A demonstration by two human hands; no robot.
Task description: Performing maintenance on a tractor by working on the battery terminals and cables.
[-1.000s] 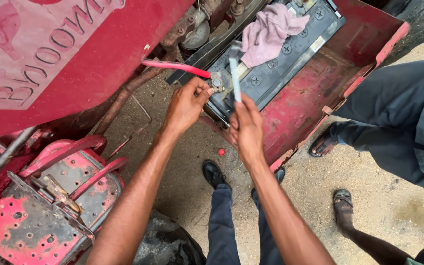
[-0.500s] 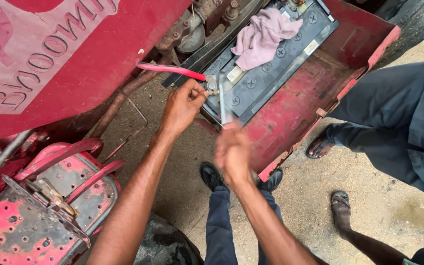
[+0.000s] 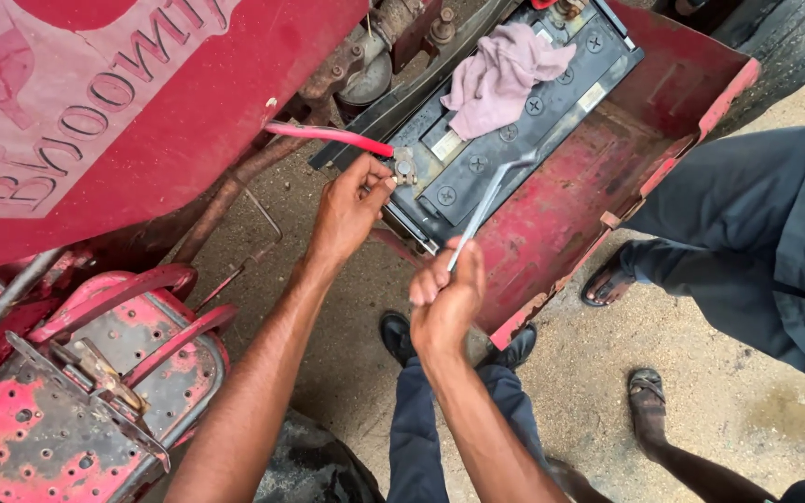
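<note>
A black battery (image 3: 505, 140) lies in a red metal tray (image 3: 607, 168) on a red machine. My left hand (image 3: 351, 205) pinches the metal clamp (image 3: 404, 169) at the end of a red cable (image 3: 328, 137), right at the battery's near corner. My right hand (image 3: 446, 296) is closed on the lower end of a silver wrench (image 3: 486, 207), which slants up over the battery's near edge. A crumpled pink rag (image 3: 500, 70) rests on top of the battery.
The red hood (image 3: 123, 112) fills the upper left. A red perforated footplate (image 3: 76, 391) is at lower left. Another person in dark trousers (image 3: 757, 242) and sandals (image 3: 649, 401) stands at right on sandy ground. My black shoes (image 3: 393, 333) are below.
My right hand has drawn back from the clamp toward me with the wrench, now held away from the terminal. My left hand stays on the cable clamp.
</note>
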